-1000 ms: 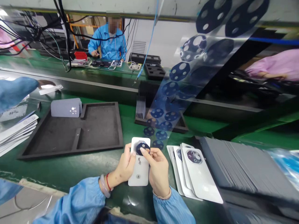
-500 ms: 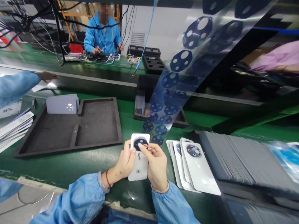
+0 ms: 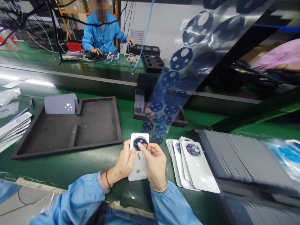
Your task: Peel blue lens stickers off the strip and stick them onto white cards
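My left hand [image 3: 124,164] grips the left edge of a white phone back cover [image 3: 138,168], held upright over the green bench. My right hand [image 3: 155,164] wraps the cover's right side and presses its forefinger on a dark round camera film [image 3: 140,143] at the cover's top. A clear strip of dark round films [image 3: 171,81] hangs down from the upper right and ends just beyond the cover. To the right lies a fanned pile of white covers [image 3: 194,167].
A black foam tray [image 3: 93,125] sits at left with grey covers [image 3: 61,104] in its far corner. A long row of grey sheets [image 3: 243,162] fills the right. White covers [image 3: 14,126] are stacked at far left. Across the conveyor a person in blue [image 3: 103,31] works.
A co-worker's blue sleeve and hand at the far left have withdrawn out of view. My hands keep the same hold on the cover, finger still on the film.
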{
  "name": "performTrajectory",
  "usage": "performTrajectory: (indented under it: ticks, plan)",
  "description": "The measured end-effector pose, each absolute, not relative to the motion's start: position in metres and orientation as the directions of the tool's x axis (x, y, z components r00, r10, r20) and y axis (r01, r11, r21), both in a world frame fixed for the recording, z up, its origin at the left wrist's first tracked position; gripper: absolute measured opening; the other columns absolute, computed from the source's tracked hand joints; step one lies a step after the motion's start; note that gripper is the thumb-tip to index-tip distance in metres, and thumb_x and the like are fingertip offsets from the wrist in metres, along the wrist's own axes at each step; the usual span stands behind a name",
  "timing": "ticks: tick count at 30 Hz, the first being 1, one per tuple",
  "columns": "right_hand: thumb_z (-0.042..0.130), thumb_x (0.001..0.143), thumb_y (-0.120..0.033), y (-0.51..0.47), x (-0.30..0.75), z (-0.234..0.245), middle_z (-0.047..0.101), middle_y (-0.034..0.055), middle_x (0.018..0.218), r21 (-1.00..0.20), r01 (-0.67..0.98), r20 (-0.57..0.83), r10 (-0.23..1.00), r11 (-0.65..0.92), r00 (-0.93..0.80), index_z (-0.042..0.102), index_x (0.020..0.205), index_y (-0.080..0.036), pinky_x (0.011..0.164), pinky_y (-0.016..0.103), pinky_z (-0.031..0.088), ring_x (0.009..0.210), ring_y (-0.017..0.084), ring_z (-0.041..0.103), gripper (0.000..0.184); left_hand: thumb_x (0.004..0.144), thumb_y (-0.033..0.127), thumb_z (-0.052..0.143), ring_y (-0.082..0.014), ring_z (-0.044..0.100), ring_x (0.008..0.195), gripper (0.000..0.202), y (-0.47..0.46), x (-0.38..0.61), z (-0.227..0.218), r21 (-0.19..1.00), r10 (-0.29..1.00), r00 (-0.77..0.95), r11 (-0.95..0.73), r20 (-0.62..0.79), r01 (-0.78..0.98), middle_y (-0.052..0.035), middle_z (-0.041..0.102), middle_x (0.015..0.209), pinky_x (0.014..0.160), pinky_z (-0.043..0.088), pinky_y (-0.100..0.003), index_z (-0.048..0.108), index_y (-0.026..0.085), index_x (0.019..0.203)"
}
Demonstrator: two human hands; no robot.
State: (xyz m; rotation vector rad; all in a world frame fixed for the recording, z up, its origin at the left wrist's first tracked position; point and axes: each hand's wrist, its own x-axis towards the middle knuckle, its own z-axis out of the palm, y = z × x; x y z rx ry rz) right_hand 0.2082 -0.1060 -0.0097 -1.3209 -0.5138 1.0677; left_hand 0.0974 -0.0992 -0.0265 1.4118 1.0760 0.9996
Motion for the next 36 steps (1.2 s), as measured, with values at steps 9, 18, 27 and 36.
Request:
performTrajectory:
  ticks: [9, 18, 27, 36]
  plan:
    - [0.086, 0.062, -0.044, -0.109, 0.207, -0.019, 0.060, -0.0009, 0.067, -0.984, -0.156, -0.153, 0.841, -0.083, 0.519, 0.063, 0.076, -0.017, 0.056, 0.024, 0.037, 0.059, 0.011, 0.047, 0.038, 0.097, 0.043, 0.039, -0.0168, 0.064, 0.068, 0.031, -0.102, 0.098, -0.026, 0.997, 0.968, 0.248, -0.049, 0.032, 0.062, -0.0099, 0.071, 0.101, 0.061, 0.047, -0.028, 0.039, 0.019, 0.118]
    - [0.078, 0.071, -0.041, -0.114, 0.204, -0.016, 0.061, 0.0004, 0.071, -0.985, 0.173, 0.093, 0.830, -0.004, 0.551, 0.062, 0.075, -0.019, 0.065, 0.029, 0.042, 0.067, 0.015, 0.052, 0.028, 0.094, 0.044, 0.045, -0.0116, 0.049, 0.046, 0.023, -0.102, 0.100, -0.027, 0.998, 0.977, 0.210, -0.044, 0.033, 0.047, 0.0050, 0.057, 0.062, 0.048, 0.036, -0.022, 0.039, 0.022, 0.099]
    - [0.072, 0.079, -0.042, -0.114, 0.203, -0.013, 0.056, 0.0156, 0.120, -0.788, 0.595, 0.500, 0.728, 0.158, 0.469, 0.058, 0.109, -0.020, 0.098, 0.049, 0.037, 0.115, 0.030, 0.050, 0.040, 0.091, 0.046, 0.050, -0.0093, 0.045, 0.047, 0.028, -0.099, 0.097, -0.029, 1.000, 0.989, 0.149, 0.011, -0.012, 0.005, 0.0092, 0.048, 0.057, 0.047, 0.033, -0.020, 0.035, 0.023, 0.090]
    - [0.071, 0.079, -0.044, -0.100, 0.220, -0.012, 0.068, 0.0031, 0.087, -0.994, 0.102, 0.063, 0.962, 0.038, 0.264, 0.063, 0.097, -0.020, 0.071, 0.030, 0.050, 0.077, 0.019, 0.062, 0.032, 0.081, 0.040, 0.065, -0.0110, 0.056, 0.058, 0.032, -0.094, 0.099, -0.020, 0.998, 0.963, 0.267, 0.027, -0.041, 0.056, 0.0058, 0.058, 0.067, 0.055, 0.039, -0.021, 0.039, 0.022, 0.088]
